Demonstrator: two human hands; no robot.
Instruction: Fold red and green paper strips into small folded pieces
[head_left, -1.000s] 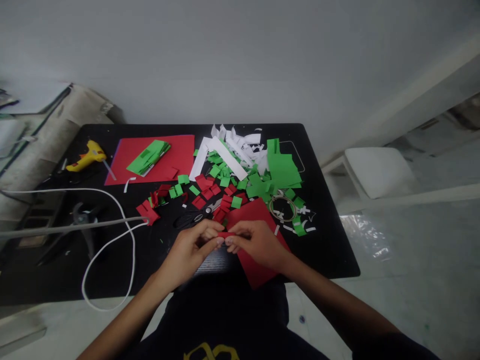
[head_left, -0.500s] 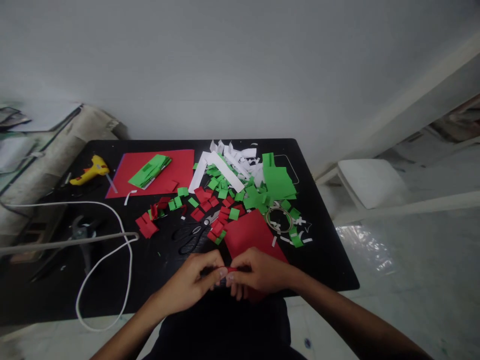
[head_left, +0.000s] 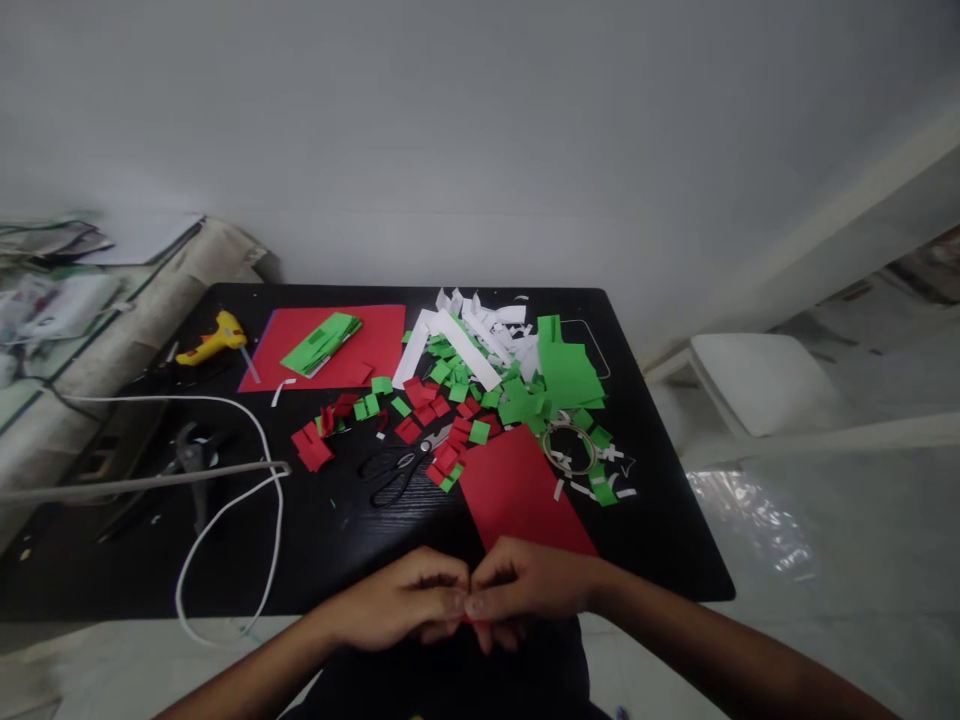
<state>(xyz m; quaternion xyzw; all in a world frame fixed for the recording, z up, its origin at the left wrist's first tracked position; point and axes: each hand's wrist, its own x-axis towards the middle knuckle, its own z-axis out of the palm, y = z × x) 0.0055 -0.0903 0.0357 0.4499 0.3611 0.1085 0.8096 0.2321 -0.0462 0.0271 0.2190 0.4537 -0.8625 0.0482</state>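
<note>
At the near edge of the black table, my left hand [head_left: 409, 600] and my right hand [head_left: 525, 592] meet, thumbs side by side. Both are closed on a small red paper piece [head_left: 474, 622], most of it hidden by the fingers. Just beyond my right hand lies a sheet of red paper [head_left: 517, 490]. Black-handled scissors [head_left: 405, 462] rest with blades parted, up and to the left of my hands. Small red paper pieces [head_left: 446, 455] and green paper pieces [head_left: 450, 375], some of them folded, are scattered past the scissors.
A yellow glue gun [head_left: 215, 340], a white cable [head_left: 274, 500] and pliers [head_left: 195, 465] lie on the left. White paper strips [head_left: 469, 345], larger green paper [head_left: 571, 372] and a tape ring [head_left: 568, 448] sit farther back. A white stool [head_left: 754, 380] stands right of the table [head_left: 660, 540].
The view has shifted, so the table things sit slightly farther right and lower. My hands have drawn toward my body past the table edge, still together on the red piece.
</note>
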